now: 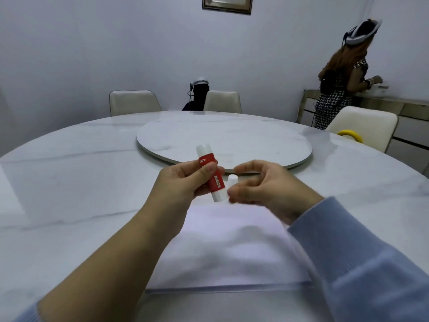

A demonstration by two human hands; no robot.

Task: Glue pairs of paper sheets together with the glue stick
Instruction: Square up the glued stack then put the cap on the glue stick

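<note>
My left hand (pixel 185 182) grips a red and white glue stick (pixel 214 182), tilted with its white top pointing away from me. My right hand (pixel 262 189) hovers just right of the stick's lower end, fingers curled and slightly blurred. A small white cap (pixel 232 180) shows between that hand's forefinger and thumb; I cannot tell whether it is pinched or merely behind the fingers. A stack of white paper sheets (pixel 220 252) lies flat on the marble table (pixel 69 182) under both wrists, near the front edge.
A round turntable (pixel 232 135) sits on the table's middle, just beyond my hands. Cream chairs (pixel 134 102) stand around the far side, one with a yellow ring (pixel 348 133) on it. A person (pixel 339 84) stands at a sideboard at the back right.
</note>
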